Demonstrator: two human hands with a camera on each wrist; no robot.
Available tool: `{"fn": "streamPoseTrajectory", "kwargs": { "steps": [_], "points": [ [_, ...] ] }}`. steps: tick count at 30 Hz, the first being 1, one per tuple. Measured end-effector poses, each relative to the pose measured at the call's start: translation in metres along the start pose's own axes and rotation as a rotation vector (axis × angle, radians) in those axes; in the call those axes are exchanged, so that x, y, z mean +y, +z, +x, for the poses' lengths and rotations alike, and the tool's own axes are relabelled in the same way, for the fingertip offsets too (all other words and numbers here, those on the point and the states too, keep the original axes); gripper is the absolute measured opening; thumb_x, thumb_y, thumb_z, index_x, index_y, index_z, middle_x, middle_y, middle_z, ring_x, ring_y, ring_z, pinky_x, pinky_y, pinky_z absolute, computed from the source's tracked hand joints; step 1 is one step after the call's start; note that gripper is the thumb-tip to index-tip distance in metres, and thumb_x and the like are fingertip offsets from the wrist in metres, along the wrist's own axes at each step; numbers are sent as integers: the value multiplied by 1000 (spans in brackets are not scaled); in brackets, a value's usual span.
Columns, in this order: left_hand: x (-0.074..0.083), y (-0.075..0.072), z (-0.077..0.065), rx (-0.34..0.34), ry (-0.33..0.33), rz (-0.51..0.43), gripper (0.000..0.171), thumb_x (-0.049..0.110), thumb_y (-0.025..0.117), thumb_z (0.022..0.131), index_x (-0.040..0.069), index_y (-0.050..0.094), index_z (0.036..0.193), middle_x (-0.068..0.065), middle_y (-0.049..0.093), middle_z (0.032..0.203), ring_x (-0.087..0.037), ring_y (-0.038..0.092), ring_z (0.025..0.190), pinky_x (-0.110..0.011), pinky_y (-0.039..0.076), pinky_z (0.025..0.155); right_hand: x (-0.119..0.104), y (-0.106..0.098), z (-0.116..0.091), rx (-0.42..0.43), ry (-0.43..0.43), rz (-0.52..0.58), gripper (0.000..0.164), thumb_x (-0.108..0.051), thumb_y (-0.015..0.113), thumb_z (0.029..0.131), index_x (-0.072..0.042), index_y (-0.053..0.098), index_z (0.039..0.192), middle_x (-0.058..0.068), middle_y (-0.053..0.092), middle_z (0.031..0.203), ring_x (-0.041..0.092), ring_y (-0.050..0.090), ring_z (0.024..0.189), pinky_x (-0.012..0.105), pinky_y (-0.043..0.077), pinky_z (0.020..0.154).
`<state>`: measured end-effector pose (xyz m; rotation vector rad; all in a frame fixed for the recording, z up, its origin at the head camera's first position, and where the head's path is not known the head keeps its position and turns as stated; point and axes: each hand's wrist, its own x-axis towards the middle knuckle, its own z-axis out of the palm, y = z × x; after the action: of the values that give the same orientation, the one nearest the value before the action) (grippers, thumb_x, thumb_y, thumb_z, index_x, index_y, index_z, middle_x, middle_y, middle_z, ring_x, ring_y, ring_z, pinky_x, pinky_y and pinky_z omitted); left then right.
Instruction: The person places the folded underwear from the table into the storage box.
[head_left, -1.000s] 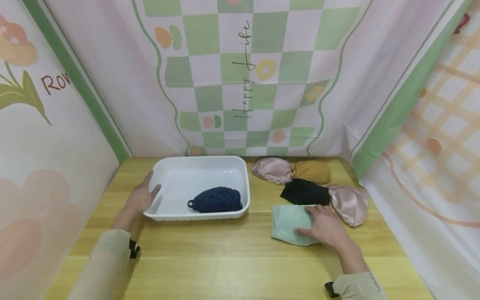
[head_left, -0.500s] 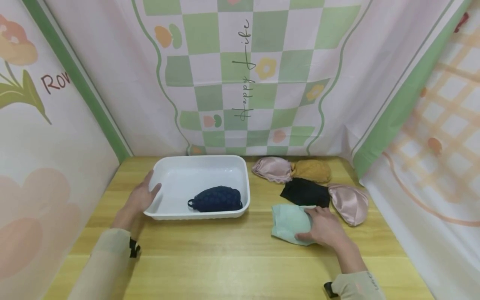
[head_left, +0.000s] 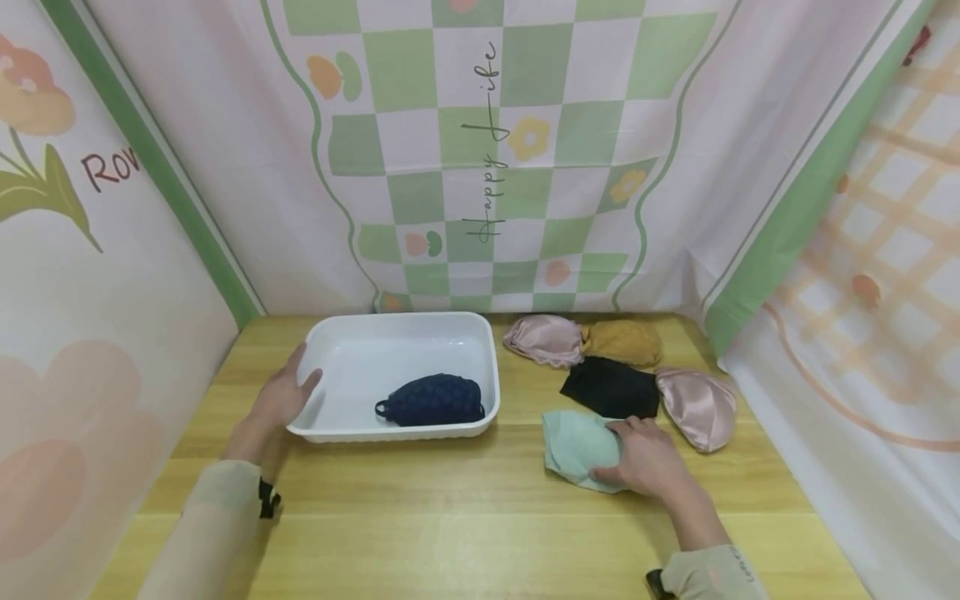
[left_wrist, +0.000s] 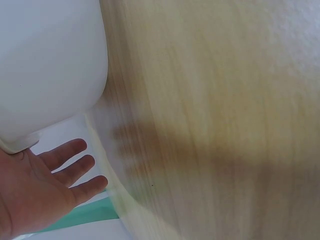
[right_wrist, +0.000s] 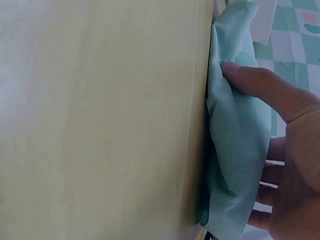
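My left hand [head_left: 279, 398] holds the left rim of a white plastic tray [head_left: 397, 435], thumb over the edge on the inside. In the left wrist view, several fingers [left_wrist: 75, 172] stretch out past the tray's outer wall. A dark navy folded fabric piece [head_left: 433, 400] with a small loop lies in the tray's front right part. To the right of the tray, my right hand [head_left: 651, 458] grips a mint-green folded cloth [head_left: 579, 448] by its right side. The right wrist view shows the thumb pressing into its creased surface; the other fingertips are hidden behind the cloth.
Beyond the green cloth lie a black cloth [head_left: 611, 387], a pink satin piece [head_left: 699, 410], a second pink piece [head_left: 546, 340] and a mustard piece [head_left: 624, 343]. The wooden table [head_left: 450, 517] ends at a printed curtain [head_left: 495, 183] behind.
The green cloth has bunched up and creased under my right hand, which has shifted very slightly left and downward. The left hand and the tray stay put.
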<state>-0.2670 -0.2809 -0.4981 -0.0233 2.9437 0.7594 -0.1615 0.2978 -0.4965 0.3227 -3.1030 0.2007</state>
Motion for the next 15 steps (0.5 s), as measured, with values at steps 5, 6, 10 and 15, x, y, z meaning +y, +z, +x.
{"fn": "streamPoseTrajectory", "kwargs": {
  "steps": [5, 6, 10, 15],
  "points": [
    [1, -1, -2, -3, -1, -4, 78, 54, 25, 106, 10, -7, 160, -35, 16, 160, -57, 26, 143, -65, 24, 119, -2, 1, 0, 28, -12, 10, 85, -61, 82, 66, 0, 65, 122, 18, 67, 107, 39, 62, 100, 55, 52, 88],
    [1, -1, -2, -4, -1, -3, 78, 54, 25, 106, 10, -8, 160, -36, 16, 160, -57, 26, 142, -65, 25, 119, -3, 2, 0, 32, -15, 15, 84, -61, 82, 66, 0, 65, 120, 18, 67, 106, 39, 62, 99, 55, 52, 88],
    [2, -1, -2, -6, 1, -4, 78, 54, 25, 106, 9, -8, 160, -36, 16, 160, -58, 25, 143, -65, 24, 119, -4, 3, 1, 40, -22, 16, 80, -60, 82, 67, 1, 66, 118, 16, 68, 104, 36, 63, 96, 54, 52, 85],
    [2, -1, -1, -6, 2, -5, 78, 54, 25, 106, 9, -7, 160, -36, 15, 160, -57, 25, 143, -65, 24, 119, -6, 4, 1, 38, -24, 22, 72, -56, 82, 69, 0, 68, 113, 14, 69, 101, 33, 64, 92, 52, 52, 81]
  ]
}}
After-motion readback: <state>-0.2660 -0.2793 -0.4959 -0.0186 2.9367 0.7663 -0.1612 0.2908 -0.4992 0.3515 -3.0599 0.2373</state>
